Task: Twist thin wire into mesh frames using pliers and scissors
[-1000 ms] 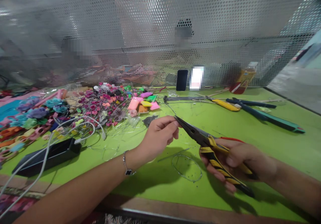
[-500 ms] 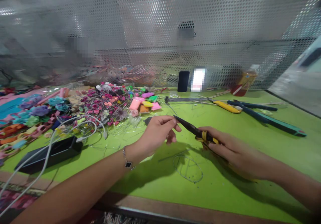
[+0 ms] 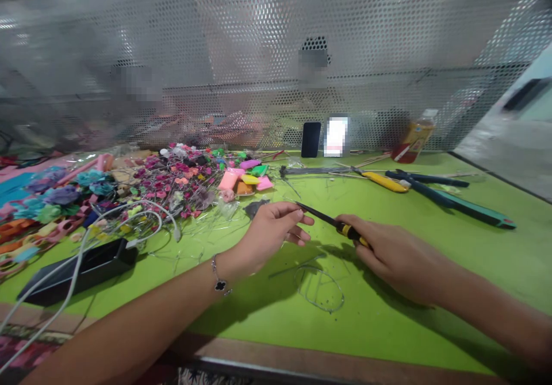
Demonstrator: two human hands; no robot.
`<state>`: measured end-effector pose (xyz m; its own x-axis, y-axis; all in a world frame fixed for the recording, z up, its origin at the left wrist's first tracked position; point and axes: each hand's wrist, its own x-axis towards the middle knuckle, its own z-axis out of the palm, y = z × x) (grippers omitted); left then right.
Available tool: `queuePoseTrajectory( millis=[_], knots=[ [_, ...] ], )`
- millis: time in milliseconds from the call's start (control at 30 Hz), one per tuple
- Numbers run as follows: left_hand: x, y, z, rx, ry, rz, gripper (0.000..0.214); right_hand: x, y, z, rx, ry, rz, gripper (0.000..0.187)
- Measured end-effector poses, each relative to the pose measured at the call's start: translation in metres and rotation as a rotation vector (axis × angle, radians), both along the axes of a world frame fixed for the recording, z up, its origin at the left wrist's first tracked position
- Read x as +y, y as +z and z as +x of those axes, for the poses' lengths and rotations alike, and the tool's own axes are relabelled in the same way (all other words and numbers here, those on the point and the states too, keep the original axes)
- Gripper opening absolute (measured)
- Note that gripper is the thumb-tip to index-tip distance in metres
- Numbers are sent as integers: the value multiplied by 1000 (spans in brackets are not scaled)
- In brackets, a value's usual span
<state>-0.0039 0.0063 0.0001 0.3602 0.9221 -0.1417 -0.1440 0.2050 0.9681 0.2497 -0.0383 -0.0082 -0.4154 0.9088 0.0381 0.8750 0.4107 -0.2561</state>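
Note:
My right hand (image 3: pixel 392 253) is wrapped round the black-and-yellow handles of long-nose pliers (image 3: pixel 321 215), whose dark jaws point left. The tips of the jaws meet the thumb and forefinger of my left hand (image 3: pixel 280 227), which are pinched together. Whatever sits in that pinch is too small to make out; the other left fingers are loosely curled. Below both hands, a rounded wire frame (image 3: pixel 342 299) with thin inner bars lies flat on the green tabletop (image 3: pixel 267 322).
Wire-stemmed craft flowers (image 3: pixel 159 178) and coloured packets (image 3: pixel 228 179) crowd the left. A black holder (image 3: pixel 77 276) and white cable (image 3: pixel 80 258) lie nearer. Behind are two phones (image 3: pixel 311 139), a bottle (image 3: pixel 416 138), a wire bundle (image 3: pixel 319 171) and large cutters (image 3: pixel 457 204). Perforated metal (image 3: pixel 259 46) backs the table.
The pliers have turned in my right hand, so their jaws now show narrower, edge-on. Their tips stay at my left fingertips. The whole view has shifted slightly.

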Motion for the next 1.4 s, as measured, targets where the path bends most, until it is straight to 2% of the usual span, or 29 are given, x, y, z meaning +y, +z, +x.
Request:
queuePoseTrajectory(
  millis=[233,400,467,633,733,800,867,900,1000,1033,1067,1133,1200,1300,1367,1400],
  knots=[
    [-5,1,7,-36,21,-17,7,18,-7,16,-59,39,251,54],
    [-6,0,9,-18,21,-13,11,34,-10,44,48,138,284,69],
    [-6,-1,7,-39,-10,-27,9,43,-14,61,40,134,288,71],
    [-6,-1,3,-186,-140,-143,4,63,-28,115,-90,-1,267,57],
    [-7,1,1,-259,-194,-198,2,65,-26,133,-80,8,219,43],
    [-7,3,0,-288,-211,-211,5,58,-15,124,-29,35,193,38],
    [-7,4,0,-321,-219,-207,7,47,1,98,72,5,164,40],
    [-7,5,0,-346,-218,-197,7,40,9,80,167,-8,103,42],
    [-7,6,0,-411,-198,-154,8,19,28,18,516,49,-294,47],
    [-8,6,0,-425,-183,-142,9,14,31,0,586,88,-412,46],
    [-8,5,1,-434,-168,-132,11,10,32,-15,622,97,-457,41],
    [-9,4,2,-442,-141,-109,15,6,31,-36,697,71,-513,33],
    [-9,3,2,-421,-126,-62,21,6,28,-44,739,26,-541,28],
    [-6,2,-3,-188,-208,109,44,9,22,-34,771,-45,-516,27],
    [-4,2,-9,158,-358,320,73,13,21,-19,804,-98,-441,28],
    [-3,3,-11,358,-470,449,81,15,20,-10,828,-122,-398,29]
  ],
)
